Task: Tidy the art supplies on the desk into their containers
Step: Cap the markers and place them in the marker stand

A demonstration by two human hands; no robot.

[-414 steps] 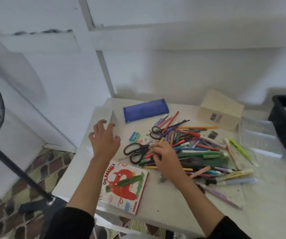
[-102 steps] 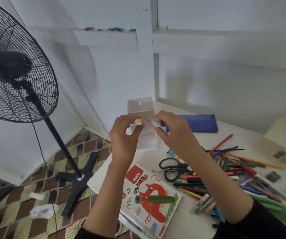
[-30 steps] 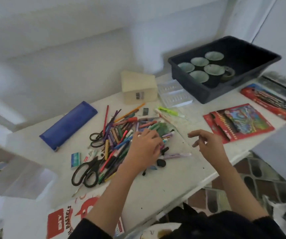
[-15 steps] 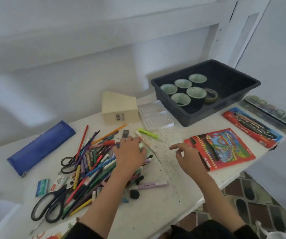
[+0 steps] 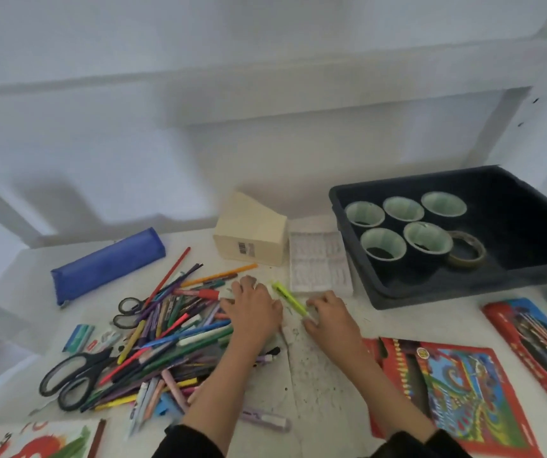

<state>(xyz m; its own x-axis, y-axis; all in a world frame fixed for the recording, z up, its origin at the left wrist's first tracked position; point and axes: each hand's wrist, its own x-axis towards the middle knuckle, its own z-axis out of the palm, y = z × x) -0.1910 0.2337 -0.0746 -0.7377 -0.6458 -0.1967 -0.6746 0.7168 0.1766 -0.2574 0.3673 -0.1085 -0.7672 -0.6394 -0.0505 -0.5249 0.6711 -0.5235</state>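
Observations, largest item first. The desk (image 5: 315, 375) carries everything. The black tub (image 5: 397, 297) stands beyond and to the right of the right fingers, well apart from them. The pile of pens and pencils (image 5: 173, 338) spreads left from the left fingers and runs under that palm. The blue pencil case (image 5: 108, 264) lies far left of both hands, past the pile. The beige box (image 5: 250, 239) sits beyond the left fingers, and the clear tray (image 5: 318, 262) lies just beyond the right fingers.

The left hand (image 5: 254, 312) rests palm down on the right edge of the pile, fingers extended and slightly spread; I see nothing held in it. The right hand (image 5: 329, 315) lies low over the desk, palm down, wrist toward me.

The item in hand, by my judgement, is the yellow-green highlighter (image 5: 288, 295). It lies flat on the desk in the gap between the two hands. Its long axis runs diagonally, far end up and left beside the left fingers, near end down and right at the right fingertips (image 5: 311, 304). The right hand is the nearer to that end: its fingers are curled narrowly about it, thumb below, forefinger above. Whether the pinch has closed I cannot tell.

The lift should be taken from that near end, with the barrel drawn clear of the left hand.
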